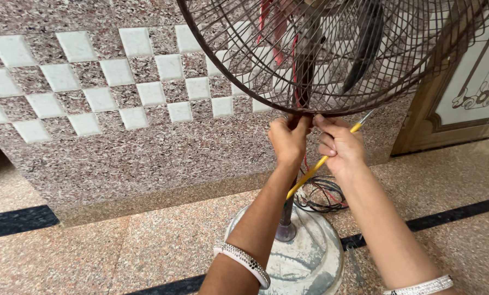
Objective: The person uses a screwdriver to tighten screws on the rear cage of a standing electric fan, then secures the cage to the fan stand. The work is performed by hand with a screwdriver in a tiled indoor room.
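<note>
**Both hands at the bottom rim of a pedestal fan guard**

Head view: we look down our own arms. Our left hand [289, 137], centre frame, is curled shut on the lowest point of the rusty wire fan guard [332, 54], thumb and fingers pinched over the rim. Our right hand [340, 143] sits just beside it, touching the same rim spot, fingers closed around a yellow-handled screwdriver [316, 166]. The screwdriver's long axis runs diagonally: handle end toward lower centre, metal tip toward upper right, up against the guard rim. The guard fills the upper centre and upper right; a dark fan blade [364, 43] shows behind its wires.

Handling, as we judge it: guard is light, springy thin wire, rust makes it rough not slippery; wires bend easily, so the stiffer outer rim is the place to grip. Screwdriver is rigid and light, best held mid-handle as now.

The pole [288, 213] drops to a round grey base [310, 257] at lower centre. Loose red and black wires [321, 194] coil on the speckled floor [119, 246] right of the pole. Checkered tile wall [91, 82] upper left, wooden door frame [419, 125] at right. Bangles on both wrists.
</note>
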